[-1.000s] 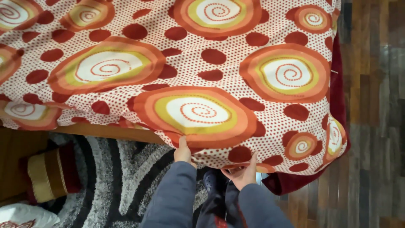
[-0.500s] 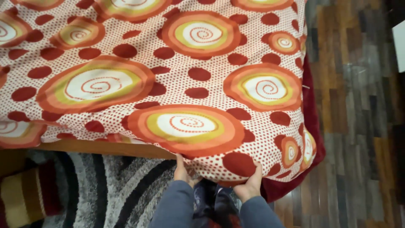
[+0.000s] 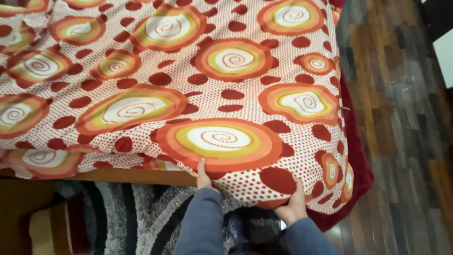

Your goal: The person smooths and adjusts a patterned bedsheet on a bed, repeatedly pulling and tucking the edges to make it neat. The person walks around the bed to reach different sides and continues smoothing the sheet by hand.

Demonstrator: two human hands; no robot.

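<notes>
- Both hands, left hand (image 3: 203,175) and right hand (image 3: 293,206), have fingers closed on the bedsheet (image 3: 188,85) edge.
- Sheet mostly spread; this corner remains untucked.

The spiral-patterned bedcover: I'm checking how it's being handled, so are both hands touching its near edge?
Touching. The head view shows the left hand and right hand gripping the bedcover along its hanging edge.

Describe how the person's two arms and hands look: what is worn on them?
Both arms wear long blue-grey sleeves of a soft, plain cloth without print or markings; the left sleeve and the right sleeve reach down to the wrists. The left hand and the right hand are bare: no gloves, and no rings or watch can be seen.
</notes>
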